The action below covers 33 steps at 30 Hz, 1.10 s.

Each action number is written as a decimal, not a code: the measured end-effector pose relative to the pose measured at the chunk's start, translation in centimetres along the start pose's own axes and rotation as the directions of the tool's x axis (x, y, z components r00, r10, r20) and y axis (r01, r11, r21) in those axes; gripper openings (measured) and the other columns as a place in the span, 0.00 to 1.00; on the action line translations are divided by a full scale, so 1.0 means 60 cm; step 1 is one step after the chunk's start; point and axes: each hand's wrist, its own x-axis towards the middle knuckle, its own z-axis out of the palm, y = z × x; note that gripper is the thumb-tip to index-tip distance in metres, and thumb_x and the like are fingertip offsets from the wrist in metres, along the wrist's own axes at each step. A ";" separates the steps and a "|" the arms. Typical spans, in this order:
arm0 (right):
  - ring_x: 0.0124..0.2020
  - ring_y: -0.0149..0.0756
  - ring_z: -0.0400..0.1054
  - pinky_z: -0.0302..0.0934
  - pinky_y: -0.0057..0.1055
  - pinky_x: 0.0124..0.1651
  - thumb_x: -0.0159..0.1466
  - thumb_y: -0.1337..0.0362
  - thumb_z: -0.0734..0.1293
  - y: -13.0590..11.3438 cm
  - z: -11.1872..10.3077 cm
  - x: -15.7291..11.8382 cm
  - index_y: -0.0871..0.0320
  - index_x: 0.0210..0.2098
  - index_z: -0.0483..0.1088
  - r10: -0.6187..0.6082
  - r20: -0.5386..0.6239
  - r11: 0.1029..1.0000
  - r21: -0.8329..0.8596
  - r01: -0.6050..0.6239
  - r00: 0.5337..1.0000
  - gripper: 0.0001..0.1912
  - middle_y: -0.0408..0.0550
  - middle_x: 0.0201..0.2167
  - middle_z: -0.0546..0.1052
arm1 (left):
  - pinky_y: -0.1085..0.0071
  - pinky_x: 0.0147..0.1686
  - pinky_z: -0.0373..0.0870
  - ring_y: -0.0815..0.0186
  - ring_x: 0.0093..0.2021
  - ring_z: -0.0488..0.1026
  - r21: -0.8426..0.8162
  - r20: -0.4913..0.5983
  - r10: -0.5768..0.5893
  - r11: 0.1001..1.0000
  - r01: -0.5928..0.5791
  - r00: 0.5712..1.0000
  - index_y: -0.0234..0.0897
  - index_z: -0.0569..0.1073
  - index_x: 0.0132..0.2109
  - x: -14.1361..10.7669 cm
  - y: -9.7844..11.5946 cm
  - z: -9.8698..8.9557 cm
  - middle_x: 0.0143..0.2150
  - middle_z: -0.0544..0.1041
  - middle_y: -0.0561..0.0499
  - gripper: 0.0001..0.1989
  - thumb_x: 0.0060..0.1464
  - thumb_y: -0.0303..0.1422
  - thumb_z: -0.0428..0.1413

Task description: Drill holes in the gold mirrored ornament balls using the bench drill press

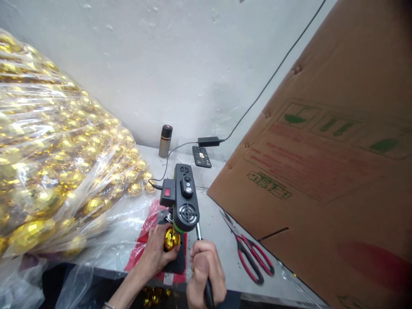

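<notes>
My left hand (159, 248) is closed around a shiny gold faceted ball (171, 239), held low against a small black drill press (186, 201). The ball sits just under the front end of the machine's head, over its dark base (176, 265). A red switch shows on the box at the machine's left side. My right hand (206, 271) is wrapped round the black grip of a lever (209, 294), whose metal rod runs up to the machine's right side. What lies between the machine's head and the ball is hidden.
A clear plastic bag of gold balls (74, 163) fills the left side. On the right leans a large cardboard box (315, 163), with red-and-black scissors (249, 251) beside it. A phone (201, 157), a power adapter (209, 141) and a capped bottle (165, 141) lie or stand near the wall.
</notes>
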 end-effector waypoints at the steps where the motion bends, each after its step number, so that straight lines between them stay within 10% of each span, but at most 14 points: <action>1: 0.29 0.30 0.66 0.59 0.30 0.34 0.77 0.69 0.56 0.006 0.001 -0.004 0.54 0.30 0.63 -0.021 -0.009 1.000 -0.010 0.021 1.000 0.18 0.41 0.28 0.69 | 0.53 0.47 0.74 0.50 0.43 0.77 0.005 -0.001 0.000 1.000 0.000 1.000 0.39 0.76 0.49 0.000 -0.001 0.001 0.41 0.80 0.45 0.15 0.53 0.36 0.62; 7: 0.25 0.28 0.63 0.65 0.33 0.46 0.78 0.65 0.54 0.038 0.005 -0.003 0.53 0.29 0.62 -0.216 -0.043 0.975 -0.071 0.212 0.976 0.20 0.36 0.25 0.68 | 0.55 0.46 0.74 0.50 0.43 0.76 0.010 -0.018 0.007 1.000 -0.007 1.000 0.40 0.75 0.48 -0.003 -0.007 0.005 0.40 0.79 0.46 0.15 0.53 0.35 0.62; 33: 0.26 0.30 0.64 0.66 0.36 0.51 0.77 0.64 0.56 0.053 0.006 -0.022 0.52 0.30 0.63 -0.187 -0.069 0.982 -0.042 0.184 0.980 0.18 0.37 0.26 0.70 | 0.53 0.46 0.74 0.50 0.42 0.76 -0.020 -0.003 -0.030 0.999 0.029 1.000 0.41 0.75 0.48 -0.001 0.001 0.000 0.40 0.80 0.46 0.14 0.53 0.37 0.62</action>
